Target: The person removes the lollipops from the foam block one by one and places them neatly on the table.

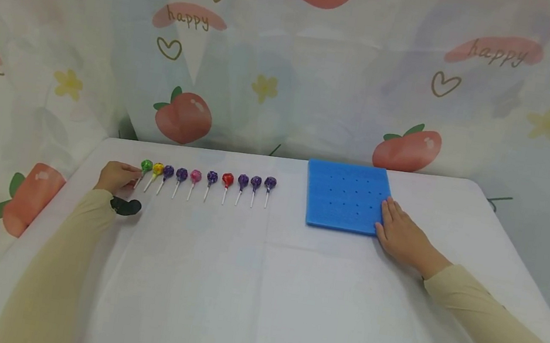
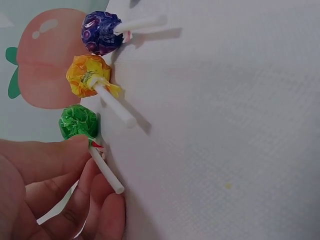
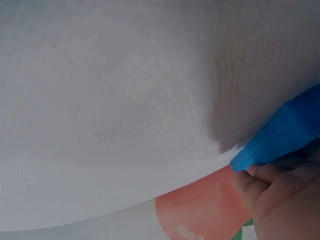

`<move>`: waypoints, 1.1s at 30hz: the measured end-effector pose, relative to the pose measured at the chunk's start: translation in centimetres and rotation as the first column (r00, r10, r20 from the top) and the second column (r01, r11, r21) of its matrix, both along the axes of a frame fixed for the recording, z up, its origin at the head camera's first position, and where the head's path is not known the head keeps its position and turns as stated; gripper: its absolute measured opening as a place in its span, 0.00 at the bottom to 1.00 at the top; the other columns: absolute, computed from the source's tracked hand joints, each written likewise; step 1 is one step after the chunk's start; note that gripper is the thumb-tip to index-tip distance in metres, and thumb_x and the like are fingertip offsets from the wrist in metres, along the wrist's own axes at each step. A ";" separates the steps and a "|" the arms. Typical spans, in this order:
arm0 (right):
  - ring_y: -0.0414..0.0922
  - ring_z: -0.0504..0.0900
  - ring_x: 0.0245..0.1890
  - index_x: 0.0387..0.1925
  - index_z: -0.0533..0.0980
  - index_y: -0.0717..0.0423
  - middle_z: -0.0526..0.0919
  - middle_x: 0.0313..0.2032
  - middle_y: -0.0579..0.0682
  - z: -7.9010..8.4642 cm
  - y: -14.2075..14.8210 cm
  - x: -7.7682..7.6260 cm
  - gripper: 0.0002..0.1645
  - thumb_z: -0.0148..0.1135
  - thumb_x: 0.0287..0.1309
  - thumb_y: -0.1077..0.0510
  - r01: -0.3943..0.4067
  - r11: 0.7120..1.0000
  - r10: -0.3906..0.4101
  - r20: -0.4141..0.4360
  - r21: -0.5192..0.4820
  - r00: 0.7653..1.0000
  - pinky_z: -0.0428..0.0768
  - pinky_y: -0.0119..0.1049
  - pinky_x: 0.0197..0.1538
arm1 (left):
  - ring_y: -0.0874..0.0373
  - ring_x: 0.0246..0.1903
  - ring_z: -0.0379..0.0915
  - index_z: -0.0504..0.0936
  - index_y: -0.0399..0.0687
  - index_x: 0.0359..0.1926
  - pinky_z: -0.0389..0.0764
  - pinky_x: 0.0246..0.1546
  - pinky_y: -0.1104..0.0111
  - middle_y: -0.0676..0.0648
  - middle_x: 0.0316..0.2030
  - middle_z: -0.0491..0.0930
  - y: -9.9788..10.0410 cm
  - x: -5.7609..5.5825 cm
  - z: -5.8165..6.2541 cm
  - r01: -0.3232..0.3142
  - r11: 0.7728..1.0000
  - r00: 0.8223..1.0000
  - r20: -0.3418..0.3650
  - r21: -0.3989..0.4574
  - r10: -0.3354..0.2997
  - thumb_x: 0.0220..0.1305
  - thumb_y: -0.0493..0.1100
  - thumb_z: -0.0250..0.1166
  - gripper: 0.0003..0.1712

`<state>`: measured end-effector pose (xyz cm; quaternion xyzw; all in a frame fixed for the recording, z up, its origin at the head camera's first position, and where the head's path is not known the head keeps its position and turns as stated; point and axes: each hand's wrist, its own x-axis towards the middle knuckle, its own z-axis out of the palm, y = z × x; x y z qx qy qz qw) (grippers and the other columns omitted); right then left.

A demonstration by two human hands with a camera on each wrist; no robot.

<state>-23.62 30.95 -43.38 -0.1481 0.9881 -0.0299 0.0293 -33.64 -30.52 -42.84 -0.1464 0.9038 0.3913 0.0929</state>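
My left hand is at the left end of a row of wrapped lollipops. Between thumb and fingertips it pinches the green lollipop just below the candy, with the white stick showing past the fingers. Beside that one lie a yellow lollipop and a purple lollipop. Over at the right, my right hand rests against the right edge of a blue foam board, its fingers extended. Several small holes dot the board's top. The right wrist view shows only part of that hand and the board's side.
Farther along the row lie several more purple lollipops, a pink lollipop and a red lollipop, sticks toward me. A white cloth covers the table. Behind it hangs a printed curtain.
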 end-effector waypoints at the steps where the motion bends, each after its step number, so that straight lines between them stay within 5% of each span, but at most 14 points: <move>1: 0.70 0.49 0.68 0.66 0.47 0.80 0.47 0.68 0.75 0.0 0.0 0.0 0.38 0.42 0.68 0.55 0.000 1.000 0.000 -0.001 0.001 1.000 0.54 0.60 0.68 | 0.64 0.28 0.70 0.74 0.31 0.56 0.74 0.27 0.79 0.50 0.32 0.76 0.0 0.0 0.1 0.000 1.000 1.000 0.002 0.001 0.000 0.65 0.45 0.56 0.24; 19: 0.70 0.49 0.68 0.65 0.47 0.82 0.47 0.68 0.77 -0.2 0.0 -0.4 0.37 0.40 0.67 0.55 -0.012 1.000 0.012 -0.012 0.008 1.000 0.54 0.60 0.68 | 0.56 0.41 0.72 0.71 0.34 0.60 0.75 0.40 0.74 0.42 0.46 0.75 -0.7 -0.3 0.2 -0.018 0.997 0.997 0.077 0.073 0.012 0.66 0.51 0.56 0.29; 33: 0.70 0.49 0.68 0.65 0.47 0.82 0.47 0.68 0.77 -0.6 0.2 -0.6 0.37 0.40 0.67 0.55 -0.011 1.000 0.011 -0.014 0.003 1.000 0.53 0.60 0.69 | 0.78 0.22 0.71 0.70 0.33 0.61 0.74 0.29 0.85 0.37 0.54 0.76 -0.5 1.2 0.0 -0.066 0.989 0.993 -0.093 0.135 0.078 0.68 0.49 0.52 0.28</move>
